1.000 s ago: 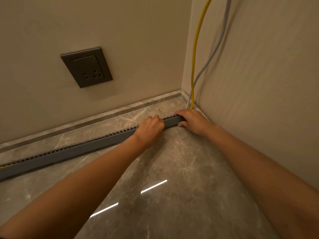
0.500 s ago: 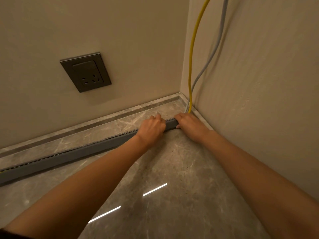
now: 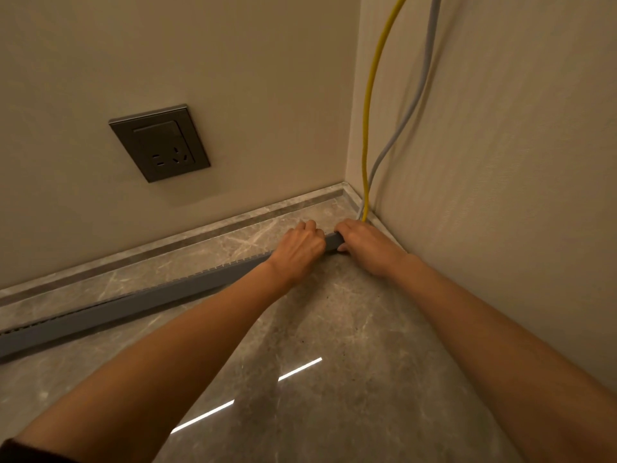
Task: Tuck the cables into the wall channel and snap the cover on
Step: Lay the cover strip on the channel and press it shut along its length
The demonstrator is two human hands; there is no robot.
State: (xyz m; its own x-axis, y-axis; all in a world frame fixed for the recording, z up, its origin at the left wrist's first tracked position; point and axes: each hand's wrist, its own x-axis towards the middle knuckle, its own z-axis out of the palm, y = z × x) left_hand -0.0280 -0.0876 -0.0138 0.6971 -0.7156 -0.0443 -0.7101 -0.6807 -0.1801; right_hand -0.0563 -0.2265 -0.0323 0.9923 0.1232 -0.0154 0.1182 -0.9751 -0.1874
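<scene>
A long grey cable channel (image 3: 140, 304) with a slotted top edge lies on the marble floor, running from the left edge toward the room corner. My left hand (image 3: 298, 248) grips the channel near its right end, fingers curled over the top. My right hand (image 3: 362, 240) holds the very end of the channel (image 3: 334, 242), thumb on its front face. A yellow cable (image 3: 370, 105) and a grey cable (image 3: 414, 101) hang down the right wall into the corner and drop behind my right hand. No separate cover is visible.
A dark wall socket (image 3: 160, 143) sits on the back wall above the channel. A stone skirting strip (image 3: 187, 238) runs along the wall base. The right wall (image 3: 500, 162) stands close beside my right arm. Glossy marble floor (image 3: 334, 379) spreads in front.
Both hands stay on the channel's right end, and they have drawn closer together. The view has shifted slightly, with the socket lower in frame.
</scene>
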